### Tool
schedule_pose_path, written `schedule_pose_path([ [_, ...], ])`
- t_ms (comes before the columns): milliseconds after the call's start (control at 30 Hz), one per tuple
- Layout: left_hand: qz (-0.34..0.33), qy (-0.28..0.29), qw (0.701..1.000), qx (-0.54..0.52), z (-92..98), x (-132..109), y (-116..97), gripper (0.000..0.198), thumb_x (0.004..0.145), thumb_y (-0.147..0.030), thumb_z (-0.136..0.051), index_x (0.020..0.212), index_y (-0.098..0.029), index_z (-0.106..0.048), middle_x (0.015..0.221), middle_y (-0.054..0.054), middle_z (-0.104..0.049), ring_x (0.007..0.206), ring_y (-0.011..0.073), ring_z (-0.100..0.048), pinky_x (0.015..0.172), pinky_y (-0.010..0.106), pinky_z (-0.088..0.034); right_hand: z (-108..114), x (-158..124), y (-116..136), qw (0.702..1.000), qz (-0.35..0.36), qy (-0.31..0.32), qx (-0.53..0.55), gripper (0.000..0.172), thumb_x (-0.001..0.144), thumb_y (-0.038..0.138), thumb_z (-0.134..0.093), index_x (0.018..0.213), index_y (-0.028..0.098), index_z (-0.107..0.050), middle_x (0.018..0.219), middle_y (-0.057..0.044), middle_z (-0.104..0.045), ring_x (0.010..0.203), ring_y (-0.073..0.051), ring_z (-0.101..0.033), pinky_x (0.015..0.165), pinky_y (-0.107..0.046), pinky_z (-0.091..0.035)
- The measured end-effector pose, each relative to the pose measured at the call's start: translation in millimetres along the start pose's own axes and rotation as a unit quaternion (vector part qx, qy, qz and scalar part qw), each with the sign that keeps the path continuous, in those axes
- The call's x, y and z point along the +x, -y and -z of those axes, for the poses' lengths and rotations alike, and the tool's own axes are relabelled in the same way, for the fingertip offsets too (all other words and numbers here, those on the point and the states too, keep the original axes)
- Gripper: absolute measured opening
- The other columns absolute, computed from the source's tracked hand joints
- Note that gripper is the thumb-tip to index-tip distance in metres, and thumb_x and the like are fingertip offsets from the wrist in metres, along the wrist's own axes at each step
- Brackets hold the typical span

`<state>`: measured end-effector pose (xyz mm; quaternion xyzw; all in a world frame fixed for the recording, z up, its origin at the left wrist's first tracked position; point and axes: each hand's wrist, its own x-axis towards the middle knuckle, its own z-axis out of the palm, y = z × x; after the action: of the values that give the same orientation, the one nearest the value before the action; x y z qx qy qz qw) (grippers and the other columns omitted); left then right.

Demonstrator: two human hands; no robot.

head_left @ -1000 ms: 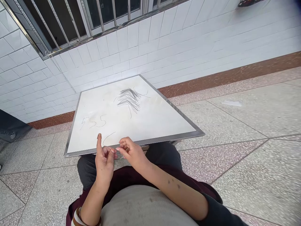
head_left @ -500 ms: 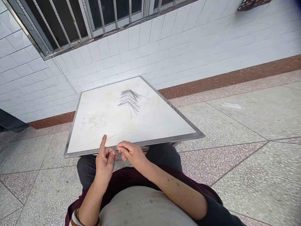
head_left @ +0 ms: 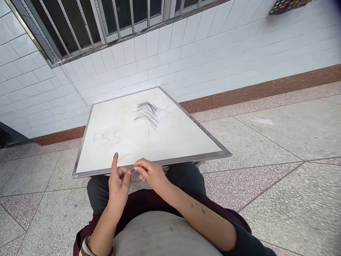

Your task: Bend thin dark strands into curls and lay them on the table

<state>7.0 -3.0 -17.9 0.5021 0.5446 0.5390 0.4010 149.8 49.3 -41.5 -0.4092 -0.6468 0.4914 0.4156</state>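
Note:
My left hand [head_left: 119, 183] and my right hand [head_left: 150, 173] meet at the near edge of a white board [head_left: 165, 138] with a metal frame. Both pinch a thin dark strand [head_left: 123, 157] whose free end curves over the board. My left forefinger points up; its other fingers are closed against the thumb. A small heap of dark strands [head_left: 146, 113] lies on the far half of the board. Three strands bent into "555" [head_left: 106, 138] lie at its left.
The board rests over my knees above a speckled tiled floor [head_left: 279, 142]. A white tiled wall [head_left: 213, 53] with a barred window [head_left: 106, 17] runs behind it. A scrap of paper [head_left: 261, 121] lies on the floor to the right.
My hands have drawn closer together at the board's edge. The strand's free end has shifted slightly on the board.

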Motion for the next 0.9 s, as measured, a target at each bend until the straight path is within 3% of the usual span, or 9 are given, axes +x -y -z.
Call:
schedule_pose_path([
  [267,-0.018,-0.038,0.998,0.042,-3.9,-1.6,2.2,0.082,0.085,-0.038,-0.064,0.152,-0.029,-0.016,0.076,-0.002,-0.058,0.063,0.0127,-0.053,0.061,0.025,-0.048,-1.8,-6.1,3.2,0.995,0.079,-0.014,-0.056,0.012,0.089,0.028,-0.052,0.081,0.024,-0.061,0.063,0.004,-0.06,0.048,-0.01,-0.057,0.049,-0.022,-0.047],
  [500,-0.039,-0.062,0.994,0.08,-3.7,-1.7,1.7,0.079,0.086,-0.037,-0.062,0.151,-0.026,-0.019,0.077,-0.002,-0.058,0.061,0.012,-0.054,0.06,0.024,-0.047,-4.3,-6.0,3.0,0.996,0.051,0.005,-0.066,0.013,0.09,0.026,-0.049,0.1,0.025,-0.057,0.08,0.001,-0.068,0.051,-0.01,-0.057,0.056,-0.025,-0.048],
  [633,-0.026,-0.063,0.992,0.107,-3.4,-1.6,1.8,0.08,0.085,-0.036,-0.063,0.151,-0.03,-0.019,0.086,0.0,-0.061,0.063,0.0121,-0.055,0.061,0.026,-0.048,-5.4,-5.9,1.6,0.995,0.047,-0.007,-0.088,0.01,0.09,0.027,-0.048,0.094,0.025,-0.057,0.069,0.003,-0.063,0.053,-0.011,-0.058,0.056,-0.024,-0.046],
  [800,-0.029,-0.054,0.998,-0.033,-3.2,0.5,-3.1,0.094,0.08,-0.032,-0.07,0.152,-0.032,-0.01,0.1,0.005,-0.062,0.083,0.0164,-0.061,0.077,0.032,-0.052,-2.4,-5.6,5.6,0.996,0.044,-0.031,-0.066,0.011,0.09,0.029,-0.05,0.096,0.025,-0.058,0.064,0.004,-0.06,0.051,-0.012,-0.057,0.054,-0.024,-0.046],
  [900,0.0,-0.087,0.982,-0.165,2.4,3.3,-2.7,0.077,0.089,-0.036,-0.058,0.151,-0.031,-0.012,0.105,0.008,-0.064,0.087,0.0177,-0.064,0.08,0.035,-0.052,1.4,-4.9,8.2,0.997,0.046,-0.039,-0.048,0.011,0.09,0.029,-0.05,0.096,0.025,-0.058,0.071,0.003,-0.065,0.054,-0.012,-0.06,0.055,-0.024,-0.049],
])
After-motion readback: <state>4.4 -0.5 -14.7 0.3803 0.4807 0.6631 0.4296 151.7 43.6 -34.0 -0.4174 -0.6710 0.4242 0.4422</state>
